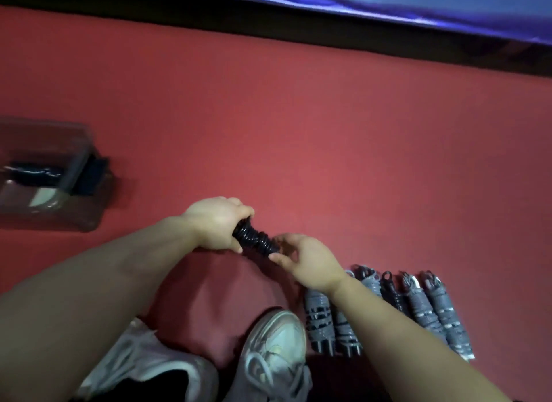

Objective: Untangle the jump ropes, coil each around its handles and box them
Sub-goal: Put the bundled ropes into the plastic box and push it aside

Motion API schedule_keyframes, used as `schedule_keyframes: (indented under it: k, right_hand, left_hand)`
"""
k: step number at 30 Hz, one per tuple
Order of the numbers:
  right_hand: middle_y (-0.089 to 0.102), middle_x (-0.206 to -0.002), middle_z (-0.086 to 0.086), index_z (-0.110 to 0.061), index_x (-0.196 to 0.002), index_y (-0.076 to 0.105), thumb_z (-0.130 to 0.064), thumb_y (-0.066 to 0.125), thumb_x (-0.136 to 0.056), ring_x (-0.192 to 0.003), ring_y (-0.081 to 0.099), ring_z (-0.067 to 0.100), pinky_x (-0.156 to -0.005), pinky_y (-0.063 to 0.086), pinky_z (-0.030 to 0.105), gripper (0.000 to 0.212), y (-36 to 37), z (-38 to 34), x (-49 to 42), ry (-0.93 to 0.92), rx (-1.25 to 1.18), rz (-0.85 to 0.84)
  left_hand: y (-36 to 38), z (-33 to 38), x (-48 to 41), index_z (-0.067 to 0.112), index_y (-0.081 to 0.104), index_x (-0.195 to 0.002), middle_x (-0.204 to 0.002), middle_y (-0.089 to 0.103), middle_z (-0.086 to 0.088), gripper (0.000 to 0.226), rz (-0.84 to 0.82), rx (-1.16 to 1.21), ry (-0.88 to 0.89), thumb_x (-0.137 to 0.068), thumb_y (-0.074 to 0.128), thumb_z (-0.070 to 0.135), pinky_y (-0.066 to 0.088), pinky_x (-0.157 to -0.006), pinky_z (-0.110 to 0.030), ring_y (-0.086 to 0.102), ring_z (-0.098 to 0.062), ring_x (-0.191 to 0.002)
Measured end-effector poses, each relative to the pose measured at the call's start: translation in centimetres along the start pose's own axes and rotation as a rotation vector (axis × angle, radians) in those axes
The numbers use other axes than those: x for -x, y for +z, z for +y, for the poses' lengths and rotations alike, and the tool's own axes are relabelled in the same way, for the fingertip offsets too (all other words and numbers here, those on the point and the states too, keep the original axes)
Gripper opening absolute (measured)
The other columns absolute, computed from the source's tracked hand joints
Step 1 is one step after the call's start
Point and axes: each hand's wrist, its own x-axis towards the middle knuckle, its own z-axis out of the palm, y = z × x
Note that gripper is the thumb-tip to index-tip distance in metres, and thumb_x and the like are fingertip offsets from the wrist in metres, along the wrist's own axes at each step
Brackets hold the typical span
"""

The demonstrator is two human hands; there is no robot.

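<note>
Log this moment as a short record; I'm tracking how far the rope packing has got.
in hand: black coiled rope; left hand grips one end, right hand pinches the other
coiled on floor: row of coiled ropes, mostly grey, beside the right forearm
container: clear box at left, something dark inside
surface: red floor

The left hand [215,222] grips one end of a black coiled jump rope [254,240], and the right hand [304,259] pinches its other end above the red floor [298,132]. Wound rope bundles [388,309] lie in a row at lower right beside a white shoe [277,351]. A clear plastic box [44,174] sits at left, well apart from the hands.
</note>
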Motion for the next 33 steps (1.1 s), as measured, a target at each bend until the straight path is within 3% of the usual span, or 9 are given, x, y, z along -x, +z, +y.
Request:
schedule_keyframes:
  k: [6, 8, 14, 18, 22, 24, 26, 30, 33]
  right_hand:
    - [0.065, -0.1, -0.002, -0.023, -0.123, 0.059, -0.034, 0.055, -0.091, -0.096, 0.058, 0.018, -0.074, 0.039, 0.024, 0.034, -1.5, -10.2, -6.4, -0.211, 0.164, 0.008]
    - [0.066, -0.106, 0.0, -0.022, -0.124, 0.059, -0.033, 0.054, -0.091, -0.1, 0.059, 0.021, -0.079, 0.042, 0.026, 0.035, -1.5, -14.3, -8.8, -0.281, 0.193, 0.007]
    - [0.069, -0.106, 0.005, -0.018, -0.119, 0.062, -0.031, 0.055, -0.091, -0.102, 0.06, 0.025, -0.083, 0.047, 0.032, 0.032, 1.6, -27.1, -16.9, -0.425, 0.234, -0.021]
    - [0.066, -0.113, 0.009, -0.013, -0.115, 0.062, -0.029, 0.055, -0.09, -0.106, 0.059, 0.027, -0.079, 0.044, 0.027, 0.03, 6.8, -32.4, -22.5, -0.388, 0.336, -0.111]
    - [0.064, -0.093, 0.009, -0.01, -0.098, 0.064, -0.019, 0.056, -0.087, -0.09, 0.061, 0.028, -0.069, 0.039, 0.026, 0.016, 12.5, -34.4, -26.4, -0.239, 0.371, -0.211]
    - [0.055, -0.077, 0.003, -0.014, -0.087, 0.06, -0.014, 0.056, -0.086, -0.076, 0.055, 0.025, -0.066, 0.038, 0.026, 0.004, 14.8, -34.5, -27.8, -0.145, 0.335, -0.248]
    - [0.051, -0.071, -0.001, -0.016, -0.085, 0.059, -0.01, 0.054, -0.086, -0.072, 0.051, 0.022, -0.066, 0.037, 0.025, 0.008, 16.7, -34.5, -29.1, -0.079, 0.274, -0.267]
    - [0.057, -0.091, 0.009, -0.009, -0.11, 0.062, -0.012, 0.047, -0.094, -0.081, 0.048, 0.022, -0.072, 0.036, 0.028, 0.022, 18.7, -34.3, -30.6, -0.056, 0.244, -0.282]
    - [0.061, -0.118, 0.011, -0.008, -0.118, 0.059, -0.016, 0.048, -0.094, -0.105, 0.057, 0.028, -0.073, 0.034, 0.029, 0.027, 19.1, -34.4, -30.7, -0.057, 0.29, -0.283]
  left_hand:
    - [-5.3, -8.7, 6.5, 0.028, 0.033, -0.142, -0.13, 0.052, -0.001, 0.081, 0.163, 0.035, -0.158, -0.074, 0.073, 0.048, 0.042, -0.098, -0.035, 0.05, -0.024, -0.119]
    - [-6.7, -12.4, 9.1, 0.025, 0.032, -0.14, -0.126, 0.056, -0.003, 0.084, 0.217, 0.075, -0.232, -0.072, 0.075, 0.048, 0.044, -0.095, -0.036, 0.054, -0.026, -0.114]
    - [-7.9, -24.9, 15.6, 0.024, 0.044, -0.123, -0.11, 0.063, 0.001, 0.069, 0.298, 0.238, -0.429, -0.067, 0.081, 0.039, 0.047, -0.088, -0.036, 0.059, -0.023, -0.097]
    - [-5.2, -32.0, 16.4, 0.022, 0.043, -0.125, -0.115, 0.061, -0.003, 0.07, 0.227, 0.252, -0.556, -0.068, 0.081, 0.037, 0.046, -0.09, -0.033, 0.058, -0.024, -0.102]
    - [-0.7, -36.2, 14.2, 0.022, 0.047, -0.119, -0.109, 0.063, -0.003, 0.061, 0.112, 0.217, -0.67, -0.07, 0.079, 0.04, 0.048, -0.08, -0.03, 0.061, -0.026, -0.099]
    - [1.5, -37.4, 12.7, 0.024, 0.052, -0.11, -0.095, 0.064, 0.002, 0.052, 0.036, 0.223, -0.708, -0.068, 0.079, 0.036, 0.05, -0.075, -0.029, 0.062, -0.023, -0.088]
    - [3.0, -38.2, 11.6, 0.024, 0.055, -0.105, -0.081, 0.057, 0.007, 0.046, -0.019, 0.23, -0.729, -0.068, 0.079, 0.034, 0.046, -0.061, -0.025, 0.058, -0.017, -0.069]
    - [4.2, -39.2, 10.7, 0.024, 0.053, -0.106, -0.086, 0.052, 0.008, 0.047, 0.006, 0.155, -0.777, -0.069, 0.078, 0.038, 0.035, -0.045, -0.022, 0.043, -0.009, -0.048]
    - [4.8, -39.5, 10.4, 0.022, 0.047, -0.112, -0.097, 0.055, 0.006, 0.06, 0.012, 0.114, -0.754, -0.066, 0.081, 0.041, 0.039, -0.05, -0.023, 0.049, -0.012, -0.058]
